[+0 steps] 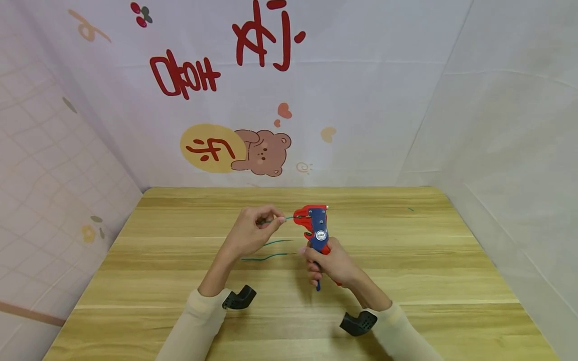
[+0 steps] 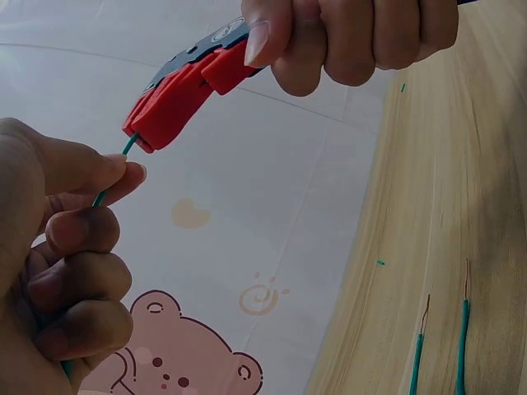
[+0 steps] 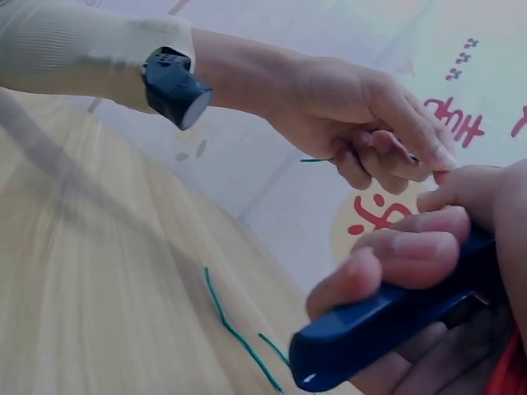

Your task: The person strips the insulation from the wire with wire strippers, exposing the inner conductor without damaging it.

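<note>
My left hand (image 1: 250,231) pinches a green wire (image 2: 130,143) between thumb and forefinger, with the other fingers curled around its tail. The wire's far end enters the red jaws of a red and blue wire stripper (image 1: 319,228). My right hand (image 1: 336,261) grips the stripper by its handles, holding it upright above the table with its head towards the left hand. Below the hands, two more green wires lie on the table: a nearer one (image 1: 266,258) and a farther one (image 1: 277,242). In the left wrist view, both show bare copper ends.
On the wooden table (image 1: 406,281), a small green scrap (image 1: 411,209) lies at the far right. Another scrap (image 2: 380,262) appears in the left wrist view. A printed cloth wall (image 1: 370,125) rises behind the table, with more cloth at both sides.
</note>
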`<action>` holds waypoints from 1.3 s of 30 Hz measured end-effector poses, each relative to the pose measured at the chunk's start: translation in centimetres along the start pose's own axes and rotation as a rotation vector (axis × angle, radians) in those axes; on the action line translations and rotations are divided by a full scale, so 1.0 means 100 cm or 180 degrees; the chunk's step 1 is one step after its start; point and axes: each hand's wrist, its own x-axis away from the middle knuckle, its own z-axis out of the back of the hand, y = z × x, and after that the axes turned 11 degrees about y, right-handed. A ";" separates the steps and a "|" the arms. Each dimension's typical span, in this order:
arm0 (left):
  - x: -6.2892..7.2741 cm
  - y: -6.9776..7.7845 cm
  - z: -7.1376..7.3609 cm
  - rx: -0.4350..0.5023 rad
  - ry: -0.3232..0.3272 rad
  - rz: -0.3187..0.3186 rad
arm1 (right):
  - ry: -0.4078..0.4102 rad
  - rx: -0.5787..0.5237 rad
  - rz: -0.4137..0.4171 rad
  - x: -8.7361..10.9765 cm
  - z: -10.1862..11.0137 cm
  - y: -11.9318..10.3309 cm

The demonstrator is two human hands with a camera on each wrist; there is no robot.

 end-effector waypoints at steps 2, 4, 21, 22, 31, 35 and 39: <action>0.000 0.000 0.001 -0.0014 0.0004 0.0000 | 0.0057 -0.0014 0.0036 -0.001 -0.003 0.002; 0.000 -0.001 0.001 -0.0022 0.0009 -0.0008 | 0.0134 -0.0028 0.0058 -0.002 -0.005 0.004; -0.001 -0.007 -0.001 -0.0216 -0.0039 -0.0005 | 0.0275 -0.0093 -0.0075 -0.010 -0.001 0.015; 0.000 -0.007 0.000 -0.0228 -0.0037 0.0003 | 0.0290 -0.0068 -0.0085 -0.010 -0.001 0.014; -0.001 -0.006 0.002 -0.0195 -0.0036 0.0041 | 0.0259 -0.0041 -0.0066 -0.007 0.001 0.008; -0.001 -0.006 0.003 -0.0099 0.0007 0.0073 | 0.0255 -0.0003 -0.0020 -0.007 0.001 0.008; 0.000 -0.005 0.004 -0.0034 0.0077 0.0085 | 0.0258 0.0019 0.0041 -0.008 0.000 0.009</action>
